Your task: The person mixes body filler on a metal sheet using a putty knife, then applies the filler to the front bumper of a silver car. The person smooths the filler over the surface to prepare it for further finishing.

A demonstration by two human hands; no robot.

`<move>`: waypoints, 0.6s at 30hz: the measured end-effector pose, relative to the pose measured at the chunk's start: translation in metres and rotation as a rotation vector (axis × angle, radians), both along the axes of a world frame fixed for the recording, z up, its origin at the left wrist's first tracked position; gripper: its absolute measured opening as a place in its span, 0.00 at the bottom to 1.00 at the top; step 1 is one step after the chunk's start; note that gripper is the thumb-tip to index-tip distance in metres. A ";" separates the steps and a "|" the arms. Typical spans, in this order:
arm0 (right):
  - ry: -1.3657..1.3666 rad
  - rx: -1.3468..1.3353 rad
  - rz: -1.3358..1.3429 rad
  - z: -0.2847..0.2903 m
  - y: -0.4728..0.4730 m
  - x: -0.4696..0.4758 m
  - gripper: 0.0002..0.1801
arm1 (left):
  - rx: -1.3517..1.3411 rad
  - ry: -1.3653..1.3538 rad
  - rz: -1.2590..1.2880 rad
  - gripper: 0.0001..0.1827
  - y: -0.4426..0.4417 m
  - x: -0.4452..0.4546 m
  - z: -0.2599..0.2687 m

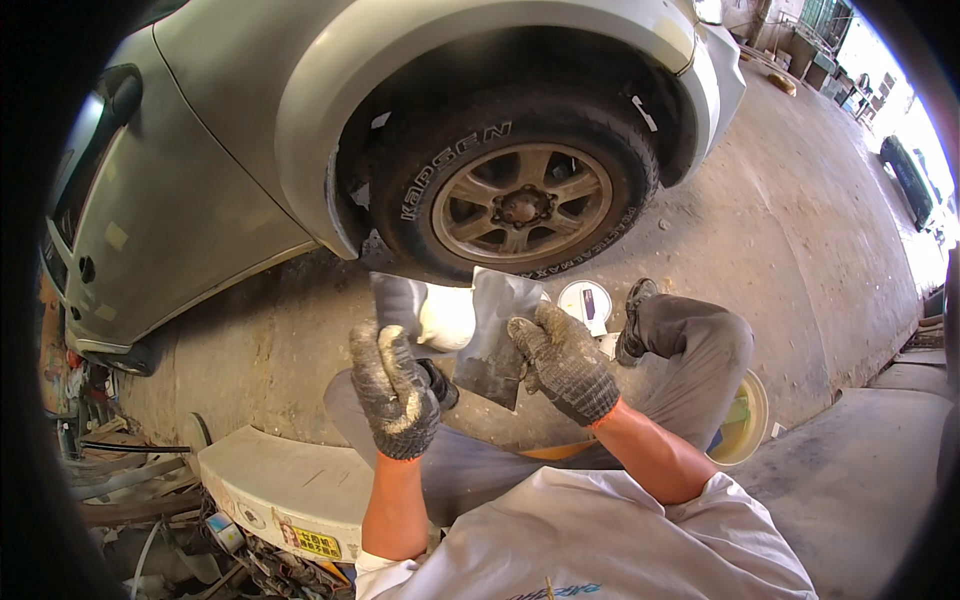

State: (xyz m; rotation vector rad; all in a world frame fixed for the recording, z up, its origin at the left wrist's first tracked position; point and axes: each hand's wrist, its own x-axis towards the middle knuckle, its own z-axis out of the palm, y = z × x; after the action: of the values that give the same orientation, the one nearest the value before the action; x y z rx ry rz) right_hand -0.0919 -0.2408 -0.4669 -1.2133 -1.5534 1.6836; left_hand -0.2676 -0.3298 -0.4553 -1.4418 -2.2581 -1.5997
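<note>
My left hand (394, 390), in a dirty dark knit glove, grips a thin metal sheet (397, 300) with a thick lump of white paste (448, 316) on it. In my right hand (574, 364), gloved alike, is a second thin dark metal sheet (495, 330), smeared grey. The edge of this second sheet meets or overlaps the paste. Both hands are above my lap, before the front wheel (523, 206) of a silver vehicle. Past my right hand a round white lid or can (585, 304) stands on the floor with a small dark-labelled tube on it.
The vehicle's fender (315, 97) and door (172, 180) rise ahead and left. A bucket (750, 420) stands beside my right knee. A pale bumper-like panel (300, 465) and piled scrap (150, 510) are at lower left; a large grey panel (855, 465) lies at lower right.
</note>
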 end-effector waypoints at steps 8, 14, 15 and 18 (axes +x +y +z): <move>-0.049 0.360 -0.005 0.003 0.018 -0.008 0.16 | -0.051 0.531 -0.340 0.15 -0.004 0.000 0.002; 0.248 0.200 -0.111 0.023 0.035 -0.006 0.14 | -0.123 0.162 -0.380 0.12 -0.010 0.002 -0.005; 0.379 0.196 -0.188 0.027 0.037 -0.009 0.13 | -0.043 0.137 -0.363 0.13 -0.013 0.001 -0.008; 0.440 0.241 -0.178 0.045 0.043 -0.001 0.08 | 0.061 0.894 -0.002 0.18 -0.021 -0.013 -0.012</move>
State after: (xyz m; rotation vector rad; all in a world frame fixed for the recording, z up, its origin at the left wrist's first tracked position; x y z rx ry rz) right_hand -0.0931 -0.1975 -0.4216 -0.7676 -1.2899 1.4743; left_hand -0.2804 -0.3508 -0.4677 -1.6647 -1.6483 -0.7400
